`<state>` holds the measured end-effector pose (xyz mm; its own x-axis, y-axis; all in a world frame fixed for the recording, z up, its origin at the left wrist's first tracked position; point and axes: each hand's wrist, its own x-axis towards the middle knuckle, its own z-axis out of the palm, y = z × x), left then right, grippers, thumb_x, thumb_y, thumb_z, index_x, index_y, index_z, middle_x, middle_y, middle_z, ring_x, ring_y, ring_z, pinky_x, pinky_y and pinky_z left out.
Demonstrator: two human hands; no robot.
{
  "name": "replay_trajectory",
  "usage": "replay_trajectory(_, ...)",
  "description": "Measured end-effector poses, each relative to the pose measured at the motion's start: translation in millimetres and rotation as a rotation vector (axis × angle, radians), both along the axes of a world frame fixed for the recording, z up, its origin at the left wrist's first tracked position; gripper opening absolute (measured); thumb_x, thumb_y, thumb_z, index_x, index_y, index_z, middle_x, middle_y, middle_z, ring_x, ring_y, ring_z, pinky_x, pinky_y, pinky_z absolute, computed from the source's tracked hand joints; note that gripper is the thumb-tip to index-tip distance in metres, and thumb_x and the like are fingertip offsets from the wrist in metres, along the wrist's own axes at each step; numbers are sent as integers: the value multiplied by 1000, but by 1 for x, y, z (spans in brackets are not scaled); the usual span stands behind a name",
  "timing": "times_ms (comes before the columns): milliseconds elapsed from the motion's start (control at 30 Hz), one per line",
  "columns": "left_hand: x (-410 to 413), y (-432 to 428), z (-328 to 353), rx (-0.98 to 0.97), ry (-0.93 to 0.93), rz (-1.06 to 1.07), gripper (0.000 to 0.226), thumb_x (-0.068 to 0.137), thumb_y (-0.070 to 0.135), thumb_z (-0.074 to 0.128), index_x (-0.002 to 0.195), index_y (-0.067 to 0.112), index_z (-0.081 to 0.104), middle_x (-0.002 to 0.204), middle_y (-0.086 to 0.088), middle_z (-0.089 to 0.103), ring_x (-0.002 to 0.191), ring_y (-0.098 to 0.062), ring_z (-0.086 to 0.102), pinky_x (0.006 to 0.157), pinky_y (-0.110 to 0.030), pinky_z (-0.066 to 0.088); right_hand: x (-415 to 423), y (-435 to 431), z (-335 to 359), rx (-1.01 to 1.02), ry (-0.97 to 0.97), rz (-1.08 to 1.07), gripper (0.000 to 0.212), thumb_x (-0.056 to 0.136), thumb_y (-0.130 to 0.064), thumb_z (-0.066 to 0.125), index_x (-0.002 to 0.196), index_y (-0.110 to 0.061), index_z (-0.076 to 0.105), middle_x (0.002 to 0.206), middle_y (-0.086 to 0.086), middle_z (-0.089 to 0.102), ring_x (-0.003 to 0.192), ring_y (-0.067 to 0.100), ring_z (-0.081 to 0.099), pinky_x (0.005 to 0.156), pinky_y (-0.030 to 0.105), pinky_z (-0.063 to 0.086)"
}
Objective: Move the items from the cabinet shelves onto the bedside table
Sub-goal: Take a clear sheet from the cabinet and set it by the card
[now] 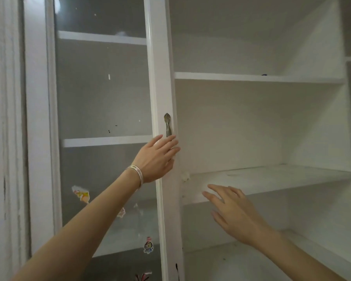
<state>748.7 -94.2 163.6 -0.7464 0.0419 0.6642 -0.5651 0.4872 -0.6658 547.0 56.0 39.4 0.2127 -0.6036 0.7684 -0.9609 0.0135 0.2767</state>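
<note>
The right hand (233,211) reaches up from the lower right, fingers spread and straight, holding nothing, in front of the middle shelf's (272,177) front edge. A small dark item (263,74) sits at the upper shelf's (231,76) front edge, right of centre, too small to tell its long axis or heading. Left of it, the left hand (156,159) lays straight fingers on the upright door's (160,78) edge, over the handle's (167,124) lower end. Open room lies right of the door.
</note>
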Motion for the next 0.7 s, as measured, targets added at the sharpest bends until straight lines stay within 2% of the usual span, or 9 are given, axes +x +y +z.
replay_trajectory(167, 4, -3, 14, -124, -103, 97, 37, 91, 28, 34, 102, 9, 64, 116, -6, 59, 130, -25, 40, 111, -42, 22, -6, -5, 13, 21, -7, 1, 42, 85, -34, 37, 120, -20, 55, 123, 3, 59, 110, 16, 55, 90, 36, 49)
replay_trajectory(333, -1, 9, 20, -166, -145, 171, 32, 91, 25, 34, 89, 9, 62, 103, -7, 60, 119, -26, 47, 111, -43, 23, -3, -3, 15, 36, -14, 59, 41, 86, -34, 37, 119, -19, 55, 121, 4, 59, 108, 18, 56, 89, 37, 48)
replay_trajectory(567, 3, 40, 15, -175, -88, 154, 32, 92, 24, 34, 88, 9, 62, 103, -7, 61, 119, -26, 48, 110, -45, 25, -6, 8, 4, 89, 14, 143, 42, 86, -39, 38, 119, -18, 54, 120, 1, 60, 108, 15, 55, 90, 32, 45)
replay_trajectory(700, 17, 74, 14, -193, -90, 177, 38, 93, 24, 28, 90, 9, 62, 106, -7, 61, 123, -25, 46, 112, -44, 22, 3, 16, -2, 123, -3, 197, 45, 88, -41, 36, 121, -16, 55, 118, 0, 61, 107, 14, 55, 92, 28, 32)
